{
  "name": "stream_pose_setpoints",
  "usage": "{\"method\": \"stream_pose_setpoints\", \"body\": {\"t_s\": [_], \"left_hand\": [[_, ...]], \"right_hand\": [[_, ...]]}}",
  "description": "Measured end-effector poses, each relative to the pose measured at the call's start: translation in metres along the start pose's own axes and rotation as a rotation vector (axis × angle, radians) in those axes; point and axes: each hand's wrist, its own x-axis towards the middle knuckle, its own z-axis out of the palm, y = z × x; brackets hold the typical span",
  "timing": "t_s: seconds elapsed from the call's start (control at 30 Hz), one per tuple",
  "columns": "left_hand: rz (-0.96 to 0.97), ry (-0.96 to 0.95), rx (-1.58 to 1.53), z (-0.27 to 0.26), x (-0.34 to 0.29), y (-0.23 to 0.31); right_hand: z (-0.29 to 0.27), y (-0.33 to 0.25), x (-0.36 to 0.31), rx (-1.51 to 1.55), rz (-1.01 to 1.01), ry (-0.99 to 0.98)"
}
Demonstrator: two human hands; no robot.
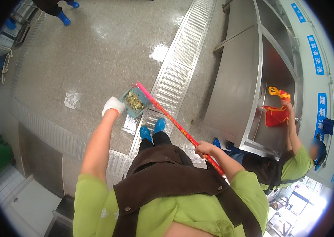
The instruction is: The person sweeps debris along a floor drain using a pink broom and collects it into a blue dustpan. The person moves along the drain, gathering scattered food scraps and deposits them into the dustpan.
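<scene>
My left hand (113, 106), in a white glove, is closed at the left rim of a blue-green plastic tray (132, 113). Chopped, pale green and yellowish vegetable scraps (134, 102) lie inside it. Bare and wrapped round a long red pole (171, 118), my right hand (205, 149) is to the right of my apron. The pole slants away to the left, and its pink far end reaches the tray's upper edge. No broom or mop head shows on it. My blue-covered shoes (159, 125) are just below the tray.
A metal drain grate (173, 85) runs along the wet floor (96, 59). At right stand steel sinks (234, 75), where a co-worker (293, 166) holds a red and yellow cloth-like item (276, 115). Another person's blue-covered feet (64, 18) are at the far left. Green bins (0, 156) stand at left.
</scene>
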Motion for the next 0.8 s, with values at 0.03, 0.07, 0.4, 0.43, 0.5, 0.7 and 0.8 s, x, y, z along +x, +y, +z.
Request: {"method": "stream_pose_setpoints", "body": {"t_s": [0.03, 0.07, 0.4, 0.43, 0.5, 0.7, 0.8], "left_hand": [[-0.002, 0.033, 0.006, 0.001, 0.001, 0.000], [-0.006, 0.055, 0.011, 0.002, 0.002, 0.000], [-0.001, 0.076, 0.023, 0.004, 0.008, -0.003], [0.013, 0.075, 0.040, 0.005, 0.007, -0.006], [0.032, 0.043, 0.082, 0.010, -0.002, -0.021], [-0.131, -0.060, -0.114, 0.021, -0.033, -0.076], [-0.046, 0.051, -0.015, 0.038, -0.031, -0.069]], "right_hand": [[0.010, -0.005, 0.005, -0.052, 0.021, 0.087], [0.022, -0.014, 0.013, -0.026, -0.015, 0.074], [0.005, 0.001, 0.004, -0.139, -0.068, 0.017], [-0.005, 0.007, -0.004, -0.016, -0.085, -0.022], [-0.026, 0.013, -0.016, 0.088, -0.068, 0.026], [-0.028, -0.021, 0.009, 0.085, -0.033, 0.210], [0.013, -0.027, 0.041, -0.394, 0.013, 0.234]]}}
